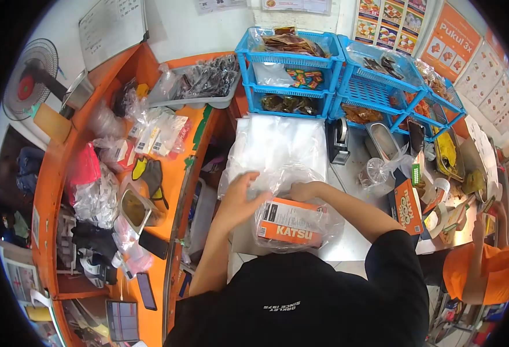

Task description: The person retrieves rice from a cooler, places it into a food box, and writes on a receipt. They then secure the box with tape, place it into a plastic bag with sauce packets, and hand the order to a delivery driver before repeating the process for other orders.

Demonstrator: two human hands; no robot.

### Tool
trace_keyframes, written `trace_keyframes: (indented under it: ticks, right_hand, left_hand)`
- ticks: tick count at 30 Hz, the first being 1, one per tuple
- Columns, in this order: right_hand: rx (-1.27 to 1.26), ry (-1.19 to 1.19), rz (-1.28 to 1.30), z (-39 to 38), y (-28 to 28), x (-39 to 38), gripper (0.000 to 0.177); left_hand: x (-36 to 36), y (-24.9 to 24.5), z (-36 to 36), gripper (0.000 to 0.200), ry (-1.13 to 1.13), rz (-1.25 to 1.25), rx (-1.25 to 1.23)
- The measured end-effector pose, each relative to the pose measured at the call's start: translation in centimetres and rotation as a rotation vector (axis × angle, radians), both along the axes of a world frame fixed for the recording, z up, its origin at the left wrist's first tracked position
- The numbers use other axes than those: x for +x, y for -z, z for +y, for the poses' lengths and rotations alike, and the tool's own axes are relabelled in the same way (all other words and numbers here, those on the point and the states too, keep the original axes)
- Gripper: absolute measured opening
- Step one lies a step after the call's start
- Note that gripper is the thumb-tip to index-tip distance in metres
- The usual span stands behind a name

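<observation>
An orange-and-white box [290, 232] lettered KATSU lies inside a clear plastic bag [331, 231] on the counter in front of me. My right hand [304, 191] reaches over the bag's far side. Its fingers are bent into the loose plastic and partly hidden, gripping the bag near its mouth. At the bag's left side is my left hand [242, 195], fingers apart, thumb beside the plastic. Just beyond both hands lies a stack of flat clear plastic bags [280, 139].
Blue tiered baskets [292, 61] of packets stand behind the stack. A black tape dispenser [340, 141] is right of it. The orange counter [165, 199] on my left holds a metal container [137, 209] and phones. A person in an orange shirt [486, 272] works at right.
</observation>
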State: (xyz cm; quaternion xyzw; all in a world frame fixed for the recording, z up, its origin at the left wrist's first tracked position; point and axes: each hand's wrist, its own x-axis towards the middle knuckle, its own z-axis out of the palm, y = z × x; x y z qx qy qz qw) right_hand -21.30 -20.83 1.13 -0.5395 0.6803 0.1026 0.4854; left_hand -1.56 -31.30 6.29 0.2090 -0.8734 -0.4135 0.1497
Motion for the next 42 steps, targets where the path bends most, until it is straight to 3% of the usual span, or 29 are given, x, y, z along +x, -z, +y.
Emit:
trace_keyframes:
  ticks: [1, 3, 4, 6, 7, 8, 10, 11, 13, 15, 17, 18, 20, 21, 22, 23, 24, 26, 28, 29, 30, 32, 35, 36, 37, 38, 40, 41, 42]
  right_hand:
    - [0.003, -0.007, -0.001, 0.1, 0.7, -0.2, 0.067]
    - [-0.022, 0.291, -0.593, 0.3, 2.9, -0.5, 0.077]
    - [-0.019, 0.291, -0.596, 0.5, 3.5, -0.8, 0.077]
    - [-0.202, 0.377, -0.486, 1.0, 2.3, -1.2, 0.085]
    - [-0.201, 0.386, -0.485, 2.2, 1.8, -1.4, 0.085]
    - [-0.371, 0.326, -0.296, 4.4, -2.6, 0.0, 0.081]
    - [-0.69, 0.191, 0.092, 8.4, -8.6, 3.0, 0.082]
    - [-0.683, 0.201, 0.091, 10.1, -7.9, 4.3, 0.082]
    - [-0.954, 0.13, 0.887, 13.7, -6.1, 6.0, 0.077]
    - [-0.744, 0.21, 1.258, 16.1, -4.7, 4.3, 0.07]
    - [-0.376, 0.577, 0.774, 18.0, -7.6, 3.2, 0.051]
    - [-0.371, 0.579, 0.776, 19.0, -9.4, 3.0, 0.051]
    - [-0.518, 0.53, 0.493, 20.4, -12.6, 2.9, 0.039]
    - [-0.522, 0.533, 0.498, 20.3, -14.2, 3.2, 0.039]
    - [-0.582, 0.675, 0.192, 20.0, -15.7, 3.4, 0.038]
    - [-0.631, 0.804, -0.123, 19.8, -16.4, 3.8, 0.036]
    - [-0.633, 0.805, -0.116, 19.3, -16.5, 4.2, 0.036]
    - [-0.973, 1.337, -0.872, 17.7, -16.4, 5.5, 0.042]
    - [-1.05, 1.319, -1.003, 16.4, -19.6, 8.3, 0.048]
    - [-1.117, 1.304, -1.142, 16.3, -21.0, 9.6, 0.054]
    - [-1.113, 1.302, -1.14, 16.4, -21.4, 10.4, 0.054]
    - [-0.972, 0.86, -0.706, 16.1, -21.8, 11.3, 0.075]
    - [-0.877, 0.604, -0.352, 12.3, -20.0, 12.3, 0.075]
    - [-0.901, 0.533, -0.434, 10.3, -19.0, 13.0, 0.059]
    - [-1.296, 0.375, -0.475, 7.7, -16.3, 14.2, 0.03]
    - [-1.297, 0.383, -0.478, 6.9, -16.0, 14.8, 0.03]
    - [-1.14, 0.39, -0.377, 5.9, -15.8, 15.0, 0.008]
    - [-0.987, 0.419, -0.317, 5.9, -16.9, 14.9, 0.011]
    - [-0.989, 0.432, -0.315, 5.9, -17.0, 14.8, 0.011]
  left_hand:
    - [0.9, 1.0, 0.4, 0.063, -0.006, -0.126, -0.005]
    - [1.7, 4.2, 0.3, 0.063, 0.088, -0.194, 0.087]
    - [2.0, 5.6, 0.1, 0.062, 0.192, -0.256, 0.172]
    - [1.9, 5.0, 0.0, 0.051, 0.135, -0.347, 0.199]
    - [2.0, 5.5, -0.5, 0.046, 0.108, -0.203, 0.458]
    - [2.1, 5.9, -0.6, 0.042, 0.077, -0.062, 0.72]
    - [2.7, 1.0, 0.4, 0.029, 0.049, 0.039, 0.922]
    - [3.4, -0.9, 0.3, 0.025, 0.081, 0.078, 0.976]
    - [5.4, -4.3, -0.8, 0.02, 0.146, 0.171, 1.034]
    - [6.5, -6.0, -0.7, 0.016, 0.204, 0.269, 1.09]
    - [7.0, -6.8, -0.4, 0.018, 0.008, 0.034, 0.453]
    - [7.0, -6.9, -0.5, 0.018, 0.012, 0.032, 0.457]
    - [6.6, -7.5, -1.3, 0.023, -0.054, 0.059, -0.162]
    - [6.7, -8.1, -1.8, 0.036, 0.038, 0.046, 0.08]
    - [6.8, -9.1, -1.5, 0.036, 0.041, 0.054, 0.076]
    - [6.8, -10.2, -0.7, 0.043, 0.19, 0.111, 0.427]
    - [6.8, -10.9, -0.2, 0.05, 0.34, 0.165, 0.78]
    - [7.3, -11.6, 0.0, 0.059, 0.433, 0.191, 0.853]
    - [8.1, -13.7, 1.4, 0.061, 0.433, 0.199, 0.945]
    - [8.4, -14.3, 2.8, 0.054, 0.399, 0.286, 0.832]
    - [8.6, -14.3, 2.6, 0.054, 0.396, 0.289, 0.835]
    - [8.8, -14.5, 2.0, 0.034, 0.31, 0.128, 0.104]
    - [7.5, -13.7, 3.2, 0.027, 0.4, 0.144, -0.059]
    - [7.0, -13.6, 3.7, 0.024, 0.452, 0.149, -0.139]
    - [7.0, -14.0, 4.3, 0.029, 0.497, 0.194, -0.142]
    - [7.2, -13.8, 3.9, 0.029, 0.502, 0.188, -0.14]
    - [7.8, -13.3, 2.1, 0.053, 0.389, 0.309, -0.07]
    - [9.0, -13.4, 0.4, 0.09, 0.408, 0.188, -0.136]
    - [8.9, -11.9, 0.3, 0.09, 0.42, 0.184, -0.133]
